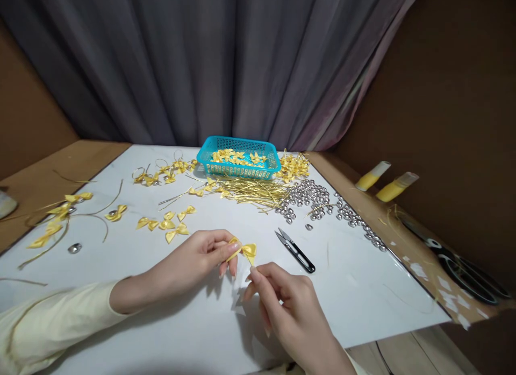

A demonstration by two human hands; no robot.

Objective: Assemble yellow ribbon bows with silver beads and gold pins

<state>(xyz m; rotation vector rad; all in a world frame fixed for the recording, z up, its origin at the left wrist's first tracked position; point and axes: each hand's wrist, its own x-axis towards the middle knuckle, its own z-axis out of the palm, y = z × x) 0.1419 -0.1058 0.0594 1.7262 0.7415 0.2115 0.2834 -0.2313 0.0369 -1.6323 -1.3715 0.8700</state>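
A yellow satin ribbon bow (249,250) is held up off the white board between my two hands. My left hand (215,251) pinches its left loop between thumb and fingers. With thumb and forefinger, my right hand (278,294) grips the tail hanging below the knot. Black thread snips (295,250) lie to the right of the hands. On the board left of them rest several loose yellow bows (167,221). Farther back, a bundle of gold wire stems (253,192) lies beside a spread of silver heart-shaped gems (306,195).
A turquoise basket (239,173) with bows inside stands at the back. Bows with gems and wire (54,224) lie at the left, near a single gem (74,248). Along the right are two yellow tubes (385,181), black scissors (463,267) and paper scraps (451,297). A grey curtain (213,63) hangs behind.
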